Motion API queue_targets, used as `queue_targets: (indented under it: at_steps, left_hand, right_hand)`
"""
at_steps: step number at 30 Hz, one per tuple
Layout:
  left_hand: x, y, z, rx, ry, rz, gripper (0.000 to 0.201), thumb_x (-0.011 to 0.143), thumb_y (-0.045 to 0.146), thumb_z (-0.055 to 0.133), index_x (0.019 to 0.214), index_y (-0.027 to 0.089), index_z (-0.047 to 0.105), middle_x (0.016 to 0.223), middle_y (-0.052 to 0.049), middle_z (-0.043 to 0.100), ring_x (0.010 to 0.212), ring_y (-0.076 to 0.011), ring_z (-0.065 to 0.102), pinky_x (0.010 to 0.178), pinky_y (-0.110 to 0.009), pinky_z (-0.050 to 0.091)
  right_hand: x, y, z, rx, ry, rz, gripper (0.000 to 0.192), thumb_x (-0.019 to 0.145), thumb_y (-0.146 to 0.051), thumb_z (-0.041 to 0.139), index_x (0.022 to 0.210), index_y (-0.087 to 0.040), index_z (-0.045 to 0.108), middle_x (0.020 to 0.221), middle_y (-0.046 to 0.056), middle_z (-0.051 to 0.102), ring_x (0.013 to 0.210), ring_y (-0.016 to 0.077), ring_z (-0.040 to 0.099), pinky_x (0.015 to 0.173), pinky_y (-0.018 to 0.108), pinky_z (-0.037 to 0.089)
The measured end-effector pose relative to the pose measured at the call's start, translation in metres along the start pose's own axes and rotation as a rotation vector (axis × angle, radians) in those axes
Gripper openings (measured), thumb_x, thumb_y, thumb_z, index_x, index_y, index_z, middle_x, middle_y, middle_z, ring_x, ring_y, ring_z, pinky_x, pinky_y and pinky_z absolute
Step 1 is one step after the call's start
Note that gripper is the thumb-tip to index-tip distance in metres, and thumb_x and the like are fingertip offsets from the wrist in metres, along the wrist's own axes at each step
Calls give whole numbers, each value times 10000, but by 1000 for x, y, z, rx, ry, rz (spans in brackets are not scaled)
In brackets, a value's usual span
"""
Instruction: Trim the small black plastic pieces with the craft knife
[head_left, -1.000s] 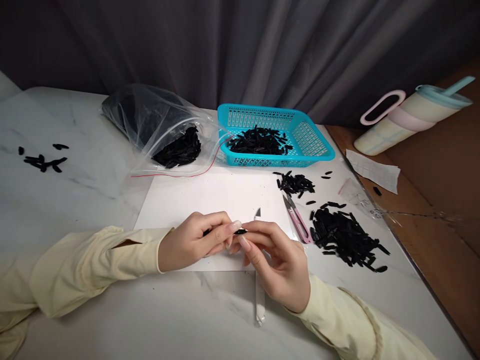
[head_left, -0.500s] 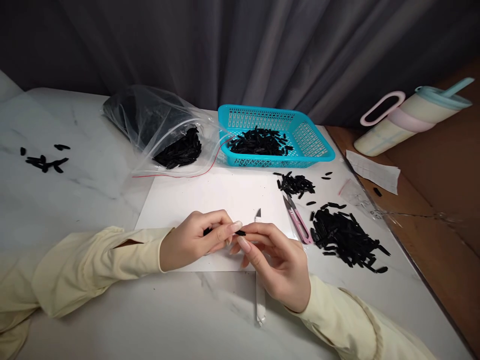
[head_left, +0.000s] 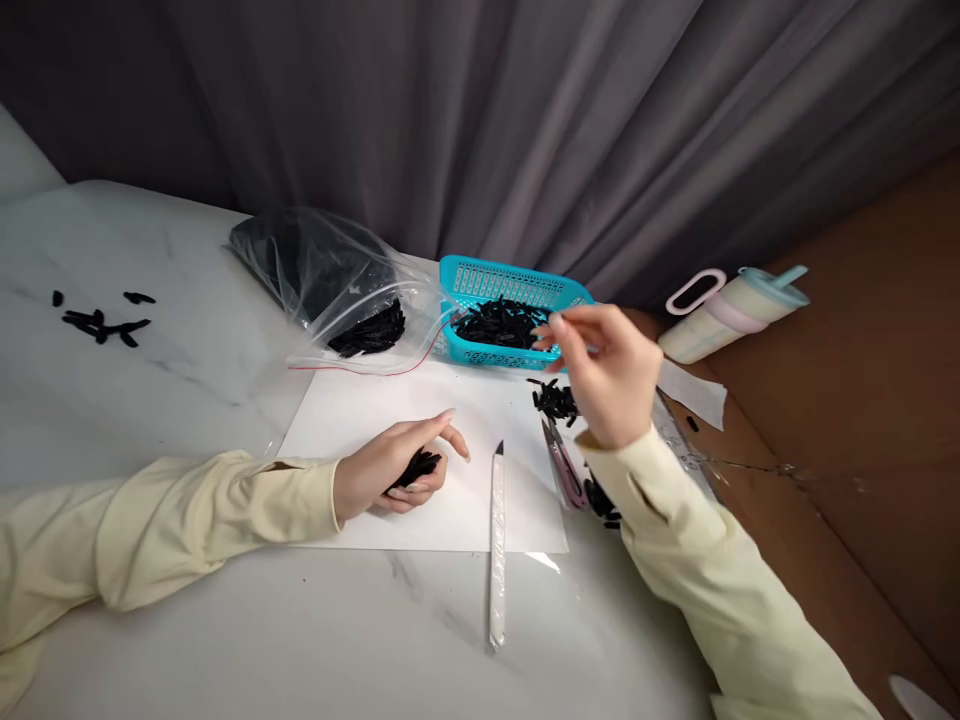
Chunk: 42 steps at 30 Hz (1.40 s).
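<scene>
Black slivers (head_left: 417, 468) lie bunched in the left hand (head_left: 390, 458), at the left half of the white sheet (head_left: 360, 400). Its lower fingers curl around them; thumb and forefinger stand out free. The likeliest fault is a loose hold: with those two digits lifted, a sliver could slide out of the palm's open side onto the sheet. The right hand (head_left: 613, 370) hangs by the near right part of the blue basket (head_left: 480, 357), thumb and forefinger bent toward each other; blur and angle do not show whether anything is between them. A piece so pinched might slip at the basket's near edge and be lost in the small pile (head_left: 555, 400) beside the sheet's far right corner. The right sleeve (head_left: 675, 530) partly hides the larger pile (head_left: 600, 503); a low sweep of the arm could scatter it. Pink snips (head_left: 566, 470) lie at the sheet's right edge, and a knife (head_left: 498, 545) with a bare dark tip crosses its near edge; a hand passing carelessly between could be nicked. Near the sheet's far left corner, the clear bag (head_left: 322, 270) gapes, so a knock might spill its contents across the table (head_left: 300, 640).
</scene>
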<state>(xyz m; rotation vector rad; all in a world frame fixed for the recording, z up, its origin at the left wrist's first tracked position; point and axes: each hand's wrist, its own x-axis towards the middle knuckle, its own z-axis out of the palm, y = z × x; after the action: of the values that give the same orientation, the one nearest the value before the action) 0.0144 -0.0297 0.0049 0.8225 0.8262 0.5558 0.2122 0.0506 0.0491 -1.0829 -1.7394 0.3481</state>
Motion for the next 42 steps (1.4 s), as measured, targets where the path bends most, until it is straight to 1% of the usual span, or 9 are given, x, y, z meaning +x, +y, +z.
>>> queue_targets:
  at_steps: [2, 4, 7, 10, 15, 22, 31, 38, 42]
  left_hand:
    - [2, 1, -2, -32, -26, -19, 402, 881, 532, 313, 862, 180, 508, 403, 85, 314, 309, -35, 141, 271, -125, 110]
    - [3, 1, -4, -49, -50, -32, 434, 866, 563, 318, 887, 178, 517, 400, 83, 317, 309, -34, 136, 274, -125, 112]
    - [4, 0, -7, -67, -96, -48, 488, 838, 617, 324, 924, 183, 529, 405, 79, 326, 316, -38, 140, 281, -129, 119]
    - [4, 0, -9, -74, -130, -68, 530, 801, 672, 326, 874, 191, 534, 404, 70, 335, 313, -47, 163, 280, -137, 112]
    - [9, -3, -10, -25, -125, -158, 664, 730, 772, 271, 462, 170, 356, 348, 41, 273, 280, -44, 191, 266, -165, 102]
    - [15, -2, -13, -94, -161, -269, 661, 680, 801, 320, 441, 185, 279, 347, 38, 269, 279, -48, 208, 256, -166, 89]
    - [23, -4, -21, -303, -206, -308, 605, 675, 759, 416, 512, 190, 295, 391, 62, 256, 314, -53, 188, 247, -149, 87]
    - [20, 1, -19, -167, -313, -301, 676, 687, 805, 274, 441, 178, 331, 385, 27, 286, 301, -51, 192, 245, -169, 69]
    - [17, 1, -14, -117, -312, -252, 685, 661, 836, 239, 504, 180, 354, 405, 24, 326, 309, -53, 208, 253, -165, 92]
  right_hand:
    - [33, 6, -1, -209, -72, -11, 60, 801, -146, 550, 847, -150, 589, 764, 63, 682, 687, 202, 659, 540, 292, 513]
    - [44, 1, -3, -387, -176, -54, 100, 717, -69, 607, 786, -139, 619, 762, 78, 688, 732, 241, 653, 667, 358, 502]
    - [15, -25, -3, -373, -360, -183, 135, 738, -41, 571, 736, -158, 638, 772, 57, 691, 735, 213, 633, 695, 333, 478]
    - [-36, -48, 3, -144, -607, -295, 150, 832, -90, 509, 812, -169, 635, 757, 42, 667, 712, 165, 590, 648, 276, 473]
    - [-79, -43, 20, -55, -604, -457, 310, 851, 1, 386, 1075, -116, 566, 1008, 104, 637, 814, 181, 515, 693, 313, 459]
    - [-65, -43, 30, -294, -591, -936, 297, 934, -103, 318, 920, -53, 610, 920, 132, 651, 753, 191, 487, 638, 316, 405]
    - [-56, -50, 42, -356, -745, -848, 374, 946, -144, 266, 719, -135, 564, 760, 88, 598, 684, 177, 479, 638, 297, 422]
    - [-60, -41, 36, -129, -780, -585, 244, 903, -65, 288, 992, -100, 512, 847, 115, 583, 785, 195, 494, 695, 320, 463]
    - [-65, -35, 33, -24, -816, -461, 214, 852, -19, 345, 973, -117, 492, 857, 110, 574, 791, 195, 491, 697, 335, 457]
